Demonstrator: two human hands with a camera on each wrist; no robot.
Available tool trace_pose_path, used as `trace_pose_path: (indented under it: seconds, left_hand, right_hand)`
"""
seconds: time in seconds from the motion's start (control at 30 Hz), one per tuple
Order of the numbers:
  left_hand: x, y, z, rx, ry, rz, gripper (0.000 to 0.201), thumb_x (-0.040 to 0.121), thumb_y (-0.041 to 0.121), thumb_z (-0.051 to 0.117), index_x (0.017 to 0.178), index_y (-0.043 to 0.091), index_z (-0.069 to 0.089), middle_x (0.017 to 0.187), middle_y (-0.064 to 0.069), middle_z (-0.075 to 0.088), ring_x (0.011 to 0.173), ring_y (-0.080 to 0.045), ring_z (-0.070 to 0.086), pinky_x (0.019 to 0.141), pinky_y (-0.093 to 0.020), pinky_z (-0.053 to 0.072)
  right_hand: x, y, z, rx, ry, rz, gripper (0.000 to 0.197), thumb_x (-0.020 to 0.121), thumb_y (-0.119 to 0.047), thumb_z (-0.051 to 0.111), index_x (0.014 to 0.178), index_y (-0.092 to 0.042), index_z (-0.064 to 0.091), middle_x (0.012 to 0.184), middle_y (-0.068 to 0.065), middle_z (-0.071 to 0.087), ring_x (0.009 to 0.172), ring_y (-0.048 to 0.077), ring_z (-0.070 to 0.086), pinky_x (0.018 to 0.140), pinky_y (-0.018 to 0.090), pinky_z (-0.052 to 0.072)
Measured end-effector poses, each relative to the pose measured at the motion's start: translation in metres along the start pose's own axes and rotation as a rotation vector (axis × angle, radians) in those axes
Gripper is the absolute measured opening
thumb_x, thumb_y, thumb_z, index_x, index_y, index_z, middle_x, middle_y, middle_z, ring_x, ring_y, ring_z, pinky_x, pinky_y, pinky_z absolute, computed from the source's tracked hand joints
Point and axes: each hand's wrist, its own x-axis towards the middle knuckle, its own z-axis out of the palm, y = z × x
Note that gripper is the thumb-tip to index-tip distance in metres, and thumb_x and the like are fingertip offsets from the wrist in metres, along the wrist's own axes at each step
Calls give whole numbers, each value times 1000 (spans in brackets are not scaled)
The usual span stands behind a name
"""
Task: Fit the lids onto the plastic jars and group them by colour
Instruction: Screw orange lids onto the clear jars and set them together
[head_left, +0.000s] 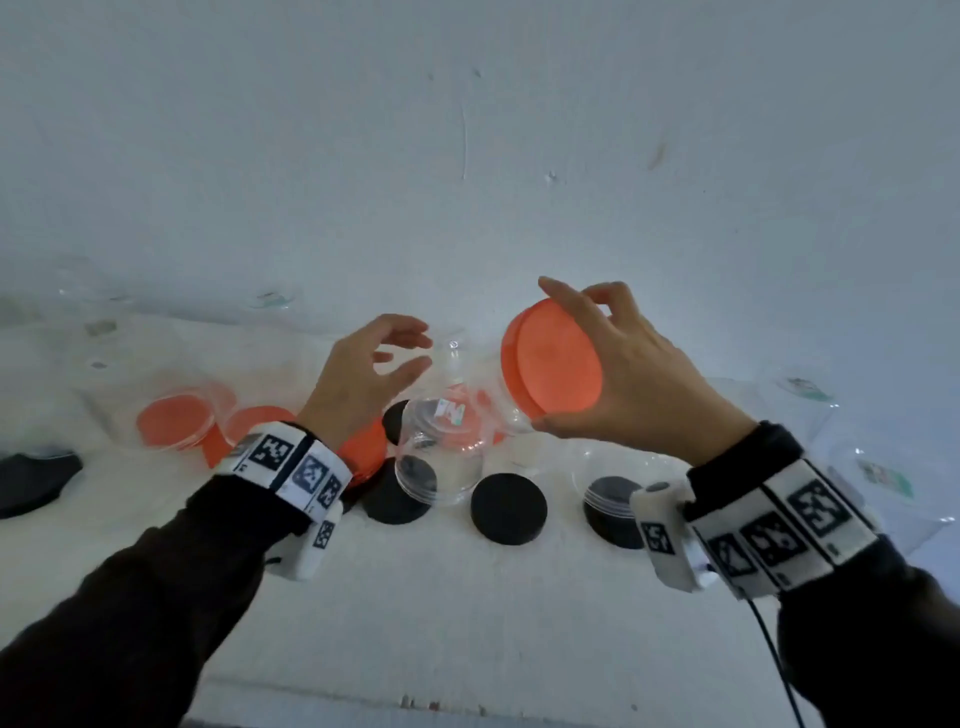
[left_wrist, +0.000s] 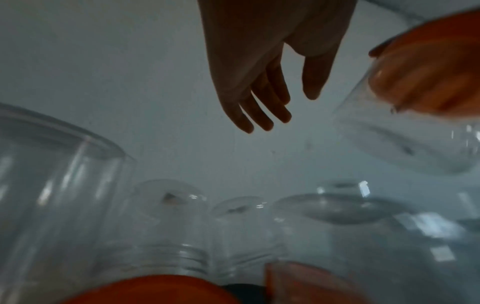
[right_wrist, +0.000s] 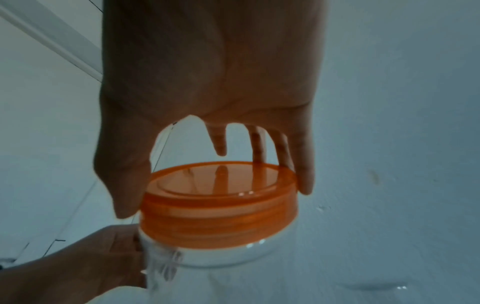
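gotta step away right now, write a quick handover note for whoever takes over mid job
Right hand: grips the orange lid seated on a clear jar, held up, tilted.
Left hand: open, holds nothing; in the right wrist view it seems to touch the jar's side, in the others it looks apart.
On the table: loose black lids, orange lids at left, several uncapped clear jars.
Done: one orange lid on; tightness unclear.
Left: cap the remaining jars, then group by colour.

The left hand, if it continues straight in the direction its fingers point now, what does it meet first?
Most likely the clear jar with the orange lid that the right hand holds. The left hand is open, its fingers aimed at the jar's side; depth is unclear, so contact cannot be judged.
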Motion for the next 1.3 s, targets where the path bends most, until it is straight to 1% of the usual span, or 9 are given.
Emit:
trace_pose_path:
  seconds: [0.13,0.23,0.37,0.47,0.57,0.77,1.0,1.17,1.3]
  left_hand:
    - [32,-43,-11,316,85,63,27,84,13,65,110,13,60,107,1,62,107,-16,53,94,-27,37]
    - [48,-68,-14,498,11,75,34,81,15,68,113,7,59,115,-7,60,113,-25,49,98,-40,38]
    - [61,-91,-14,612,-180,0,50,80,27,69,124,10,53,133,-5,50,126,-22,41,106,-39,31]
    - [69,-100,-15,712,-316,-76,62,82,38,65,135,16,42,147,0,34,136,-18,27,113,-44,21]
    - [71,-105,-16,800,-408,-144,67,85,43,59,141,20,31,152,4,23,141,-15,17,115,-44,12]
    - [70,-111,-20,858,-381,-101,55,91,34,52,141,22,32,146,5,36,133,-15,34,108,-34,23]
    - [70,-114,-22,809,-369,-83,56,90,24,53,142,22,31,146,6,37,132,-13,36,108,-33,22]
    - [69,-116,-20,824,-347,-102,56,90,23,53,141,17,30,145,2,38,131,-14,36,109,-31,22]
    - [71,-114,-19,827,-357,-101,52,91,21,50,139,16,33,144,1,39,131,-15,36,109,-31,21]
  right_hand:
    - [45,3,12,46,67,41,104,59,-48,80,143,-36,21,136,0,23,120,24,40,84,36,43]
    - [79,4,22,54,88,104,101,59,-46,80,142,-34,24,137,0,24,122,25,38,83,35,40]
    - [120,10,35,-4,42,168,99,61,-45,80,141,-33,24,137,0,26,122,25,38,80,35,40]
    - [147,15,42,-39,0,229,99,62,-43,80,142,-30,23,136,4,26,122,28,37,81,38,42]
    - [170,18,51,-71,-52,273,99,63,-41,80,143,-29,23,137,6,24,122,31,36,84,43,44]
    - [202,27,75,-86,-175,335,99,66,-34,81,144,-25,20,140,11,19,125,37,32,93,48,42]
    - [231,35,99,-38,-303,387,99,67,-35,81,145,-25,20,142,10,18,126,39,35,99,50,41]
    - [250,37,106,-96,-450,368,99,67,-33,81,145,-29,19,144,8,21,125,37,39,94,46,43]
    - [262,38,107,-191,-550,344,100,67,-34,81,145,-32,17,144,6,24,127,35,38,95,48,42]
